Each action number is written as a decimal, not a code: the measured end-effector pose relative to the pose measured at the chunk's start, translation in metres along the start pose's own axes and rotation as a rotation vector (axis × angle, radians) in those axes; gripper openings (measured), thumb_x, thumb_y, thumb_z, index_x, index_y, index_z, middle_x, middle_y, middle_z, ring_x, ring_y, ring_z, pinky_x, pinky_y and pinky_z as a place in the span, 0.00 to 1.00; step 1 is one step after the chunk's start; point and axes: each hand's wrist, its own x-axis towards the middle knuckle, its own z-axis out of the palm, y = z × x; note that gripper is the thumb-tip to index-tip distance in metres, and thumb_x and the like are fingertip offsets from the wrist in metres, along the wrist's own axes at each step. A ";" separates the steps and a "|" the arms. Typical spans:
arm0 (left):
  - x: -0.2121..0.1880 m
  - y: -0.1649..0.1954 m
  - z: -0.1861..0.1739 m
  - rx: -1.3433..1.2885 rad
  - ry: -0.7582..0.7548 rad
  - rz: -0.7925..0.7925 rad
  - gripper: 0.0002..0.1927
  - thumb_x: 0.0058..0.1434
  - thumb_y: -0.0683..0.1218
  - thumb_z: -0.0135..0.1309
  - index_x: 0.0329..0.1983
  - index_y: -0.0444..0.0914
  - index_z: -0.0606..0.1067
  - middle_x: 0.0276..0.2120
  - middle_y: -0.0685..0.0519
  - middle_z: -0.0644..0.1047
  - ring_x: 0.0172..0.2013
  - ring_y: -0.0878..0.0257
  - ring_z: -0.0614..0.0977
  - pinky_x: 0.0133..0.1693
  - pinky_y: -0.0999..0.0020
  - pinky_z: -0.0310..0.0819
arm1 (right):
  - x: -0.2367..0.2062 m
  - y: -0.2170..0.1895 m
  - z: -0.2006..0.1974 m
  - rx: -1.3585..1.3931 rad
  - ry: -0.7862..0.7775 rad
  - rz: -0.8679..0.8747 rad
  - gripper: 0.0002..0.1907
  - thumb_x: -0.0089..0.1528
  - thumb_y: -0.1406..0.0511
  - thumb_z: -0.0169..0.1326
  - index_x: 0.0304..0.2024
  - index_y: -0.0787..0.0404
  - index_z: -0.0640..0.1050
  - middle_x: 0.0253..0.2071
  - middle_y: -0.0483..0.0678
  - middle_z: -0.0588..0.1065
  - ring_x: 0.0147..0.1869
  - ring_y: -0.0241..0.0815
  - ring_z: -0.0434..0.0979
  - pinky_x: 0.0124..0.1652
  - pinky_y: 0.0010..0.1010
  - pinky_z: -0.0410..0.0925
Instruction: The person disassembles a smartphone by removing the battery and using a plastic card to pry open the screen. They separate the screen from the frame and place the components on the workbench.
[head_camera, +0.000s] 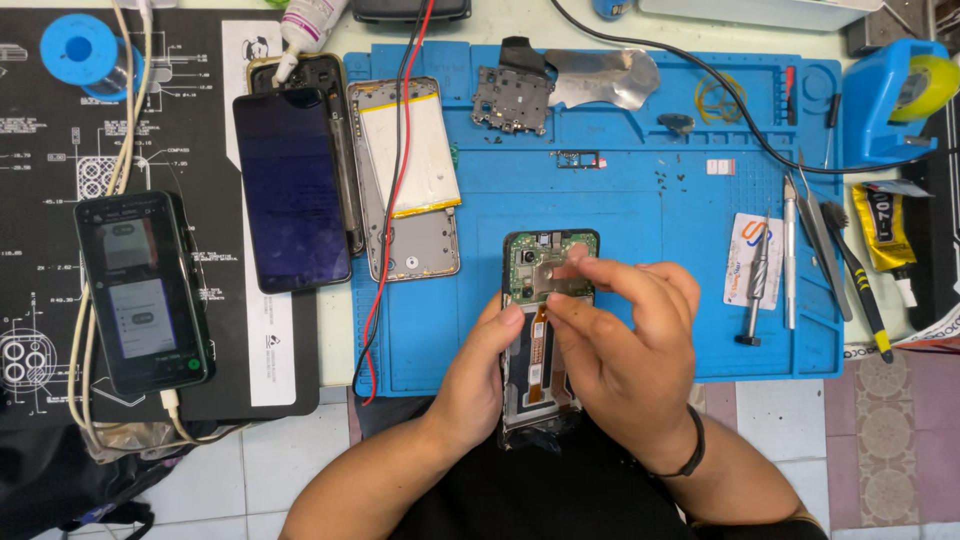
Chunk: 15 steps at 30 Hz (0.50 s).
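Observation:
An opened smartphone with its back cover off lies at the near edge of the blue work mat; its green circuit board and an orange flex cable show. My left hand grips the phone's left side, thumb on the frame. My right hand hovers over the board, its fingertips pinching at a small metal shield plate near the phone's top. The phone's lower end hangs over my lap.
A dark-screened phone and a metal frame with a battery lie left of the mat, crossed by red and black wires. A lit phone rests far left. Tweezers, screwdriver and brush lie at right, with a tape dispenser.

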 end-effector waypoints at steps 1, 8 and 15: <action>0.001 -0.002 -0.001 0.042 0.003 0.031 0.29 0.76 0.53 0.34 0.73 0.32 0.63 0.68 0.47 0.69 0.69 0.61 0.69 0.70 0.65 0.59 | -0.001 0.000 0.001 0.003 -0.006 0.013 0.13 0.58 0.70 0.68 0.44 0.57 0.81 0.53 0.49 0.74 0.52 0.50 0.72 0.54 0.41 0.64; 0.006 -0.006 -0.007 -0.168 0.264 -0.045 0.30 0.75 0.60 0.34 0.67 0.34 0.67 0.61 0.46 0.74 0.59 0.61 0.76 0.62 0.64 0.67 | -0.020 -0.011 0.002 0.189 -0.093 0.025 0.13 0.55 0.73 0.67 0.42 0.61 0.81 0.47 0.49 0.72 0.49 0.49 0.71 0.50 0.37 0.66; 0.003 0.018 -0.008 -0.314 0.122 -0.013 0.37 0.75 0.67 0.31 0.65 0.31 0.68 0.53 0.41 0.77 0.49 0.53 0.82 0.50 0.56 0.79 | -0.030 -0.005 -0.032 0.440 -0.326 -0.004 0.12 0.52 0.72 0.66 0.38 0.65 0.79 0.48 0.52 0.72 0.54 0.50 0.75 0.59 0.45 0.68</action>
